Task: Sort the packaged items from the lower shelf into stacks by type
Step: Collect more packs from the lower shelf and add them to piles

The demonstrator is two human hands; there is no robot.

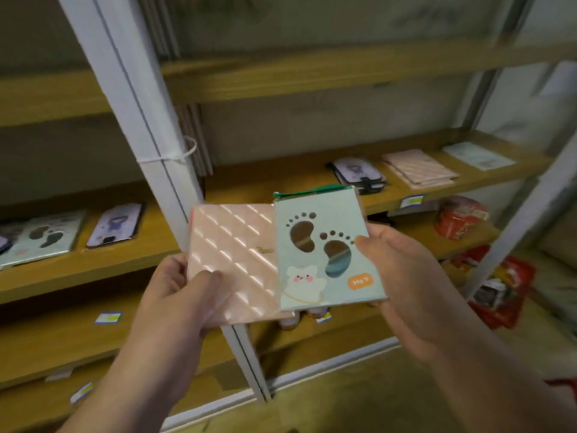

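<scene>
My left hand [184,295] grips a pink quilted package [231,260] by its lower left corner. In my right hand [402,276] is a pale green package with footprint cutouts and a bear [324,248], overlapping the pink one's right edge. Both are held in front of the white shelf post [150,126]. On the right shelf [281,182] lie a stack of purple dark-edged packages [359,175], a pink stack [418,167] and a pale green one [477,154]. On the left shelf [93,264] sit a footprint package [40,239] and a purple package [117,225].
Red bags [499,285] and a red tin [459,217] fill the lower right shelf area. Blue-white labels [107,317] are stuck on shelf edges. Another white post [524,214] slants at the right. The floor [359,401] lies below.
</scene>
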